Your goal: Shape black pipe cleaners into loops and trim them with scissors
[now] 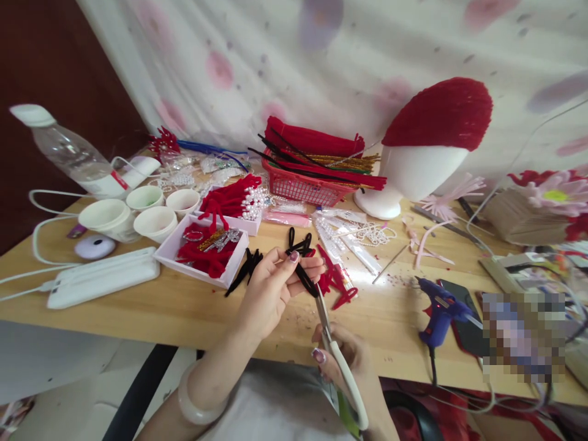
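Note:
My left hand (271,291) pinches a black pipe cleaner piece (303,272) bent into several loops, held above the table. White-handled scissors (345,380) are gripped in my right hand (353,355), close to my body. Their blades point up and touch or nearly touch the lower end of the black loops; whether they cut into it I cannot tell. More black pipe cleaner pieces (245,269) lie on the table left of my left hand. Just behind and right of the fingers are red pipe cleaner pieces (342,293).
White boxes (229,278) of red pieces and paper cups (156,225) stand at left, by a power bank (103,278) and bottle (68,153). Behind are a red basket (303,188) of pipe cleaners and a foam head (418,171). A blue glue gun (438,312) lies right.

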The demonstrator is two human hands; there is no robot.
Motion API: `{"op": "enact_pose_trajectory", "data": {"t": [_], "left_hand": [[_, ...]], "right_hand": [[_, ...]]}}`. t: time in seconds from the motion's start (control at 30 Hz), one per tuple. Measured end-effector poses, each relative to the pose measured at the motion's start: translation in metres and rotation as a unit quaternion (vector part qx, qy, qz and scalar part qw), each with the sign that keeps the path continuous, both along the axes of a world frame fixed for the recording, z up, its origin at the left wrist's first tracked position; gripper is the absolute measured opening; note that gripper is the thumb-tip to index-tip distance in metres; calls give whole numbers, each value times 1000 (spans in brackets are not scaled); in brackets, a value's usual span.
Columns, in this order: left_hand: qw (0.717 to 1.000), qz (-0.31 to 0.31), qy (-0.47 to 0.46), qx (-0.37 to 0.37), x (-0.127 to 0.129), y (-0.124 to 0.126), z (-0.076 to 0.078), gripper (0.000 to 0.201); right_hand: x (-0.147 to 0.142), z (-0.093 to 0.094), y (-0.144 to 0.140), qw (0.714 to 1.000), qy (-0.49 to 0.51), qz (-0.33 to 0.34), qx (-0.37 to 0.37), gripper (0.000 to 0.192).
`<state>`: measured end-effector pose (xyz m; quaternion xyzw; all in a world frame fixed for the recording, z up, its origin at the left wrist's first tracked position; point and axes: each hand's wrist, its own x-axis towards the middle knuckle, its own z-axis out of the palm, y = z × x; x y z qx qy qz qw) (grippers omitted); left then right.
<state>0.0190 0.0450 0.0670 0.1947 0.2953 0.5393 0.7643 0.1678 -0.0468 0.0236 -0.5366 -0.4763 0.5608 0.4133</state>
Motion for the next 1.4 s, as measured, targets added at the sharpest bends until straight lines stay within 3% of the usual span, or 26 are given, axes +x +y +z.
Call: {"op": "enact_pose_trajectory", "data": {"t": [0.57,0.77,0.97,1.17,1.3,1.4], "left_hand": [[1000,2,12,-9,-1,3,2,22],[1000,4,13,-19,-1,2,3,23],[1000,17,21,-3,-1,3,6,24],[999,23,25,-4,-3,6,7,24],[999,-10,12,46,-7,19,24,19],[993,-20,6,117,-11,38,53,16]], "right_hand": [[2,-3,0,998,14,-3,-67,39],[4,-7,-2,999,23,4,-22,43],[0,-2,2,999,20,-9,-32,37],[-2,-11,4,997,32,-2,-67,43],[6,-1,20,998,56,14,36,49],[19,29,46,990,39,47,127,50]]}}
